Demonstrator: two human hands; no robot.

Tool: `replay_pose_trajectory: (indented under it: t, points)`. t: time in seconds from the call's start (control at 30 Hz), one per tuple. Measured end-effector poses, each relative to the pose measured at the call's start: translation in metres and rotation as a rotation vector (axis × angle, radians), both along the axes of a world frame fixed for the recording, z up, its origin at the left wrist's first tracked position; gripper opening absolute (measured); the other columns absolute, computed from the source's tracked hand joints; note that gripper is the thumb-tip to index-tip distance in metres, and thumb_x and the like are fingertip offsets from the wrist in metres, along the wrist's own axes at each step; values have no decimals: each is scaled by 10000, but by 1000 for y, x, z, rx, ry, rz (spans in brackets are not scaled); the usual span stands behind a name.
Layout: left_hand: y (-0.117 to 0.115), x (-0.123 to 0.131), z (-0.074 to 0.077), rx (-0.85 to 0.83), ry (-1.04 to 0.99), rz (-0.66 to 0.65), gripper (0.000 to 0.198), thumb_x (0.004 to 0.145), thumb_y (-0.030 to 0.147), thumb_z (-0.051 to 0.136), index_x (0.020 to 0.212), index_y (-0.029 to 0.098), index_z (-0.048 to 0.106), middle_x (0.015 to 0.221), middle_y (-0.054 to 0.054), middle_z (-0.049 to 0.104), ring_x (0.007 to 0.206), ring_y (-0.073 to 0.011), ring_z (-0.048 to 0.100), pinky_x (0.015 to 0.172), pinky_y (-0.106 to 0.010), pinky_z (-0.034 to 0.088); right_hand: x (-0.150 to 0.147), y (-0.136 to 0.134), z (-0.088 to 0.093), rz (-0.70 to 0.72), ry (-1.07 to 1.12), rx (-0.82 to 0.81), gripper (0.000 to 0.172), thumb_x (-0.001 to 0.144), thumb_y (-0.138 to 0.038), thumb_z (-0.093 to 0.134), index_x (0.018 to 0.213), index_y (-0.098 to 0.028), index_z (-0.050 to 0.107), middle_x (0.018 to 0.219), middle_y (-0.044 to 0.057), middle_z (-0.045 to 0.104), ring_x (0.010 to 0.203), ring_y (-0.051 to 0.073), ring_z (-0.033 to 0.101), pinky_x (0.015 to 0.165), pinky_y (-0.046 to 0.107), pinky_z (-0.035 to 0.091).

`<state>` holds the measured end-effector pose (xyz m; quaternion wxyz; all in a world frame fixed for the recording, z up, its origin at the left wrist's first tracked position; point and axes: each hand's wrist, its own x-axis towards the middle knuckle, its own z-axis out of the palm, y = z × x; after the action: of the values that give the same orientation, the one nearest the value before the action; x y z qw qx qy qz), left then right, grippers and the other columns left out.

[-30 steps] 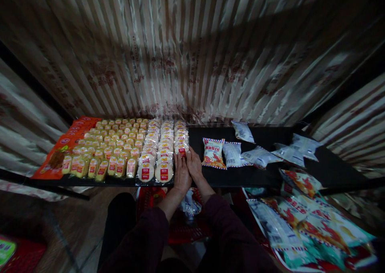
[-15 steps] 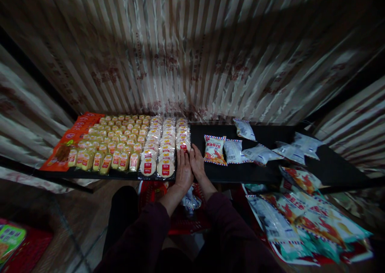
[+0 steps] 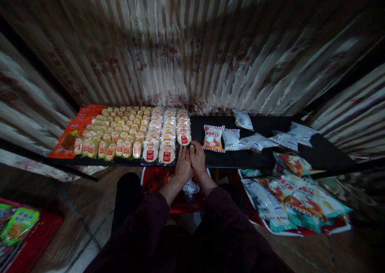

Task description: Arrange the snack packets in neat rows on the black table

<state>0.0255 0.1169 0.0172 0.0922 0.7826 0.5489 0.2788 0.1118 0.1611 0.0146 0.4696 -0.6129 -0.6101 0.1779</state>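
Note:
My left hand and my right hand lie side by side at the front edge of the black shelf, fingers stretched forward. Just beyond the fingertips is the front round rice cracker pack of the rightmost row; whether they touch it I cannot tell. Both hands look free of any object, though what is under the palms is hidden. Left of them, two more rows of overlapping clear-wrapped crackers reach closer to the front edge. To the right, a white and red snack bag lies face up.
Small yellow-wrapped cakes and an orange packet fill the shelf's left. Several bags lie at right. Below are a red basket, a heap of snack bags and another red basket. A striped curtain hangs behind.
Both hands have drawn back toward the shelf's front edge, uncovering the front pack of the rightmost row. The view has shifted slightly, so the shelf sits higher in the picture.

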Motion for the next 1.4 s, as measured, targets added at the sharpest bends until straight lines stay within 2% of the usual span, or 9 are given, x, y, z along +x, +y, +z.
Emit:
replay_pose_trajectory:
  t: [0.3,0.7,0.9,1.13,1.27,1.4]
  points:
    - [19,0,3,52,123,-29,548,835,154,424,1362,14,378,1357,-211,500,1366,-286,332,1141,-520,242,2,8,7,99,-79,-9,465,894,-394,319,1032,-137,682,1186,148,640,1160,237,550,1044,439,381]
    - [10,-2,-1,19,57,-24,581,814,131,435,1380,28,356,1383,-192,480,1416,-277,213,1148,-517,235,2,-2,6,56,-40,-29,410,889,-381,367,1066,-156,661,1270,136,575,1203,233,498,1049,445,368]
    - [-10,-2,-6,-18,33,-38,558,833,148,422,1373,23,362,1404,-201,449,1426,-282,166,1141,-497,275,0,-28,11,64,42,44,387,897,-377,374,1017,-151,664,1180,142,621,1129,223,551,1016,424,413]
    - [-47,-7,-13,-28,-66,-36,533,860,172,439,1373,52,360,1410,-188,439,1389,-248,288,1133,-427,329,-6,-70,15,122,49,47,379,920,-369,354,1016,-166,659,1096,127,662,1041,211,597,966,402,455]
    - [-67,-14,-19,-16,-108,-29,525,873,203,451,1379,102,354,1392,-156,461,1354,-241,344,1108,-444,363,-11,-90,10,136,3,41,373,918,-373,360,1004,-180,667,1063,113,679,1021,216,599,953,407,455]
    - [-87,-22,-31,-27,-106,-16,489,874,189,446,1350,87,401,1337,-170,497,1312,-240,390,1091,-419,385,-14,-110,-3,172,-28,47,366,914,-367,369,968,-187,683,1010,104,693,995,216,598,937,395,458]
